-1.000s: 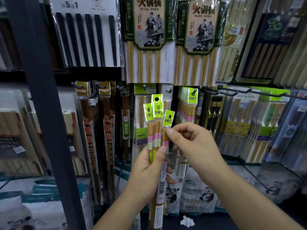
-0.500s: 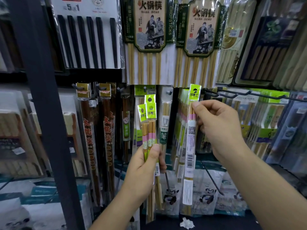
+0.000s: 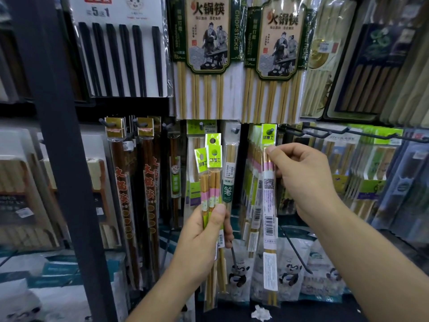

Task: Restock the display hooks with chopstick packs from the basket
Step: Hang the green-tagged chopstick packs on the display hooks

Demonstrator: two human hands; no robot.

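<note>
- the left hand [image 3: 204, 233] has its fingers curled round 2 spare chopstick packs [image 3: 210, 182]. the thumb presses across the pink and green bands. the packs stand upright, green cards on top, in front of the display. the basket is not in view.
- these packs look light and thin, with stiff sticks inside glossy film. the film will likely slide against its neighbour. a grip across the sticks near mid-length, as here, seems the firm place, not the floppy card.
- the right hand [image 3: 306, 180] pinches a single pack [image 3: 269, 205] just under its green header card [image 3: 269, 135], fingers closed on the upper sleeve. the pack hangs straight down with its barcode label toward the camera.
- that header sits at the front of a row of matching packs [image 3: 251, 173]. a dark spot [image 3: 270, 130] shows at its punched hole, but i cannot tell whether that is the hook already through.
- holding high, close to the hole, should give the best aim. the long tail below may swing, and the thin card round the hole could tear if tugged.
</note>
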